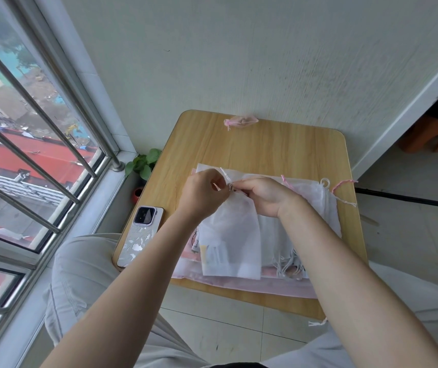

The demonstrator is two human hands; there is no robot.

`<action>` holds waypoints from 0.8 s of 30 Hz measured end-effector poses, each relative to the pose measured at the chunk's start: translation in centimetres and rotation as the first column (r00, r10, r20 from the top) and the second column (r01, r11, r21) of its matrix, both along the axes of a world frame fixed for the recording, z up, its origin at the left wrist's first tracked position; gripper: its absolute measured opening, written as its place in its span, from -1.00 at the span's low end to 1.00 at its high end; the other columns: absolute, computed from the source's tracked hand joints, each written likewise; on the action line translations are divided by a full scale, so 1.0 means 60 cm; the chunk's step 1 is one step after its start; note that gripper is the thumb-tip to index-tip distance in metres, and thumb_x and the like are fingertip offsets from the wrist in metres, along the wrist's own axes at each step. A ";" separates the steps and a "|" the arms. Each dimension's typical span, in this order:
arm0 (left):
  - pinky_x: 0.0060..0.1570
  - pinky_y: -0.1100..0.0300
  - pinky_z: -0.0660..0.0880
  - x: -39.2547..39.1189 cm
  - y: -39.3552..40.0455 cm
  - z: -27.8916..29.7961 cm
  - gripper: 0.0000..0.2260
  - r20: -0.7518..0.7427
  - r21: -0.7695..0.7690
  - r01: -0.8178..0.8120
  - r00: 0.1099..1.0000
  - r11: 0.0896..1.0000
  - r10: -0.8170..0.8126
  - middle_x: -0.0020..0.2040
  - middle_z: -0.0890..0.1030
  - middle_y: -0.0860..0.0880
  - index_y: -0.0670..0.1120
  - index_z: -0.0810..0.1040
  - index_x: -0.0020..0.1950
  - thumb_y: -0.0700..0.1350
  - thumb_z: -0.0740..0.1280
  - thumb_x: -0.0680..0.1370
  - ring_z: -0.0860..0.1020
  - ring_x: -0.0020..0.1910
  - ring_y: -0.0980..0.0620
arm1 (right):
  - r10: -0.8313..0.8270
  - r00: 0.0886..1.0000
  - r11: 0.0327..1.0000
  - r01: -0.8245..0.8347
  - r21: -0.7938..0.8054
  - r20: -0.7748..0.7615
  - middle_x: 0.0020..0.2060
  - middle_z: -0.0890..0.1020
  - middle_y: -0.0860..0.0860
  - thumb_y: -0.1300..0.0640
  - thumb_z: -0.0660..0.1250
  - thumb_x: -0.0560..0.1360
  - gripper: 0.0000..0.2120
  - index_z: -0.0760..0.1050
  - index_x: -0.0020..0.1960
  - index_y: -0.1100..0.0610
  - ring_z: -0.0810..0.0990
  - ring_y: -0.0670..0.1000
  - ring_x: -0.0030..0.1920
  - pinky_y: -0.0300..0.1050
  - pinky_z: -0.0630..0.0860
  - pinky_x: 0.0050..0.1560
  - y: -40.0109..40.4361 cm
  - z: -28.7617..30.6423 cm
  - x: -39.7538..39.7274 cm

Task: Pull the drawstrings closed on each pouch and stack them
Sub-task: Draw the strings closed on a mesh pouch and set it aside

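A sheer white pouch [232,235] lies on top of a pile of white and pink pouches [316,205] in the middle of the wooden table [260,147]. My left hand [204,193] pinches its white drawstring at the gathered neck. My right hand [265,195] pinches the neck from the other side, fingertips meeting those of the left. One small pink pouch [240,120], drawn closed, lies alone at the table's far edge by the wall.
A phone [140,235] lies face down on the table's left edge. A potted plant [143,163] stands on the floor by the window [26,155] at left. The wall runs right behind the table. Loose strings [289,264] trail at the pile's front.
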State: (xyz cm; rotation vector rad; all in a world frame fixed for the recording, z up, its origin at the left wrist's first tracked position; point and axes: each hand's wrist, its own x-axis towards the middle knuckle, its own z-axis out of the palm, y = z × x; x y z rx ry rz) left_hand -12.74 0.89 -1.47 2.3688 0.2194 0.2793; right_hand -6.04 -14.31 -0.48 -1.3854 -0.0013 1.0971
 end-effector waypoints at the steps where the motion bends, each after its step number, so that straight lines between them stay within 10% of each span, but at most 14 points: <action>1: -0.31 0.40 0.36 -0.001 -0.001 0.002 -0.91 -0.015 -0.021 0.008 1.000 1.000 -0.008 -0.30 0.57 0.16 -0.09 0.59 -0.19 -0.11 0.46 0.44 0.54 -0.28 0.20 | -0.003 1.000 1.000 0.003 -0.003 0.001 0.00 0.56 0.19 0.20 0.28 0.58 -0.63 0.46 0.29 0.42 0.57 0.07 0.02 -0.13 0.53 0.06 0.000 0.002 -0.001; 5: -0.30 0.47 0.38 0.002 -0.002 0.001 -0.86 -0.045 -0.042 0.002 0.999 0.999 -0.004 -0.31 0.58 0.16 -0.07 0.59 -0.19 -0.04 0.49 0.44 0.54 -0.29 0.22 | -0.008 1.000 0.999 0.007 0.032 0.030 0.02 0.63 0.23 0.26 0.26 0.59 -0.75 0.55 0.16 0.41 0.63 0.11 0.02 -0.10 0.55 0.12 -0.005 0.000 0.000; 10: -0.25 0.39 0.36 0.004 -0.001 0.005 -0.85 -0.051 0.012 0.011 0.999 1.000 -0.010 -0.33 0.54 0.19 -0.07 0.63 -0.18 -0.01 0.47 0.48 0.52 -0.29 0.19 | -0.033 0.991 0.999 0.033 0.002 0.127 -0.30 0.70 0.06 0.32 0.26 0.58 -0.84 0.60 -0.12 0.28 0.68 -0.06 -0.27 -0.29 0.57 -0.27 -0.005 0.002 -0.002; 17: -0.41 0.26 0.29 0.006 -0.001 0.019 -0.87 -0.180 0.083 0.011 0.984 0.997 0.004 -0.33 0.46 0.11 -0.06 0.52 -0.17 -0.03 0.38 0.51 0.42 -0.37 0.14 | -0.003 0.986 0.998 0.013 -0.061 0.169 -0.05 0.68 0.16 0.37 0.32 0.51 -0.83 0.66 -0.03 0.22 0.62 0.08 -0.01 0.00 0.50 0.23 -0.010 0.000 0.005; 24: -0.33 0.16 0.23 0.011 0.002 0.044 -0.79 -0.358 -0.240 0.071 0.921 0.968 -0.157 -0.32 0.33 -0.05 -0.16 0.39 -0.23 -0.14 0.16 0.58 0.24 -0.38 0.05 | -0.028 0.934 0.973 0.108 -0.205 0.356 -0.11 0.67 0.10 0.19 0.47 0.46 -0.82 0.64 0.03 0.25 0.62 0.00 -0.08 -0.13 0.54 0.08 -0.012 -0.007 0.009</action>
